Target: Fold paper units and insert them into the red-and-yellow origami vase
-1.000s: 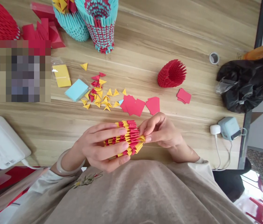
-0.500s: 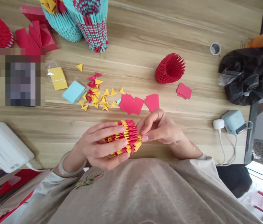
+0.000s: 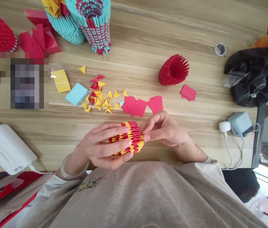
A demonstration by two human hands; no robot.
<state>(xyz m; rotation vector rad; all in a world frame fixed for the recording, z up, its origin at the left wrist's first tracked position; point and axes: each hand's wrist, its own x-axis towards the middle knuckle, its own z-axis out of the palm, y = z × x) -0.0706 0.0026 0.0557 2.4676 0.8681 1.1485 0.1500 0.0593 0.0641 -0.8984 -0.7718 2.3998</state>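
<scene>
A red and yellow vase of folded paper pieces [image 3: 135, 136] lies on its side close to my shirt. My left hand [image 3: 107, 145] is wrapped round its body, fingers spread over the rows. At its right end, my right hand [image 3: 163, 129] pinches a yellow folded paper piece [image 3: 141, 138] at the rim between thumb and fingers; the fingertips partly hide it. Beyond the hands lie several loose yellow paper triangles [image 3: 106, 102] and red paper triangles [image 3: 94, 86]. Flat red paper sheets [image 3: 136, 107] lie just behind my right hand.
Toward the back stand a red folded-paper cup [image 3: 172, 71] and a blue and red paper vase [image 3: 98, 34]. Yellow paper [image 3: 61, 81] and blue paper [image 3: 77, 94] packs lie left. A white box-shaped device [image 3: 8, 148] sits near left, a charger [image 3: 239, 123] and black plastic bag [image 3: 245, 76] right.
The view has shifted slightly, so the tabletop things sit a little further right. Both hands keep their hold, and the vase is turned very slightly.
</scene>
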